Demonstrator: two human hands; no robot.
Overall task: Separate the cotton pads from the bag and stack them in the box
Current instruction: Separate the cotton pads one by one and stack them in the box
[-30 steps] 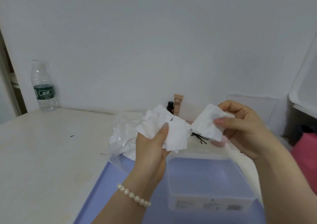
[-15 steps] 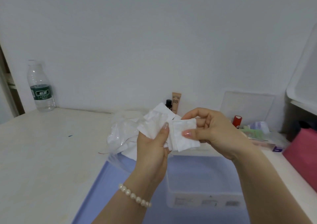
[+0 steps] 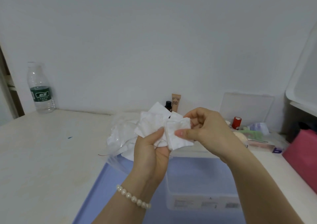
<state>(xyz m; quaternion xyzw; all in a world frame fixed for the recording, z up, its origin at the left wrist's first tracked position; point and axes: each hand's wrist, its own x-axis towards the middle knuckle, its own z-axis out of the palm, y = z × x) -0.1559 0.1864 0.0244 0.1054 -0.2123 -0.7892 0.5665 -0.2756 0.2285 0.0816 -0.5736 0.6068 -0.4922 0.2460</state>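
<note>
Head view, item early in progress: we are gripping a fan of cotton pads in our left hand, pinching one with our right hand, above the box (apparently empty), the bag lying behind.

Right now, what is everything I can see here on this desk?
cotton pads: several, white, held above the box
plastic bag: one, clear, on the desk behind the hands
box: one, clear, on the blue mat
mat: one, blue, near edge of the desk
water bottle: one, clear with green label, far left by the wall
BB tube: one, beige, by the wall
dark bottle: one, beside the tube
red roll: one, right
pearl bracelet: one, left wrist
left hand: grips the pads
right hand: pinches one pad
</note>
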